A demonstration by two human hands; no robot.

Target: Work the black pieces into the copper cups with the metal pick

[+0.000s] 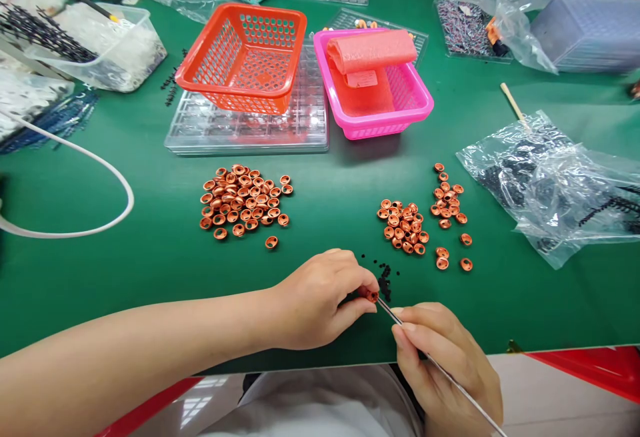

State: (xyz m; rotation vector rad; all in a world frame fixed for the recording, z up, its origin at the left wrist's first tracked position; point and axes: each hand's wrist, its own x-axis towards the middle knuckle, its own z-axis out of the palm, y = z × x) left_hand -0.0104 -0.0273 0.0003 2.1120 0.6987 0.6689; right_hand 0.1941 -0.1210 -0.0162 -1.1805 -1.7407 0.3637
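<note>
Between thumb and forefinger, my left hand [325,300] pinches a small copper-coloured cup-shaped piece [371,296]. My right hand [445,364] grips a thin metal rod [457,387] like a pen, and its tip meets the copper piece. Just beyond my left fingertips lies a scatter of tiny black bits [384,280]. A large pile of copper pieces [243,200] sits to the left, with a smaller pile [404,227] nearer my hands. Further right is a loose group of the same pieces [447,204].
An orange basket [240,100] stands on stacked clear trays [245,137]. Beside it, a pink basket [385,127] holds a folded red sheet [373,50]. Plastic bags with black parts [545,184] lie right. At left are a clear tub [143,57] and a looped white cable [125,187].
</note>
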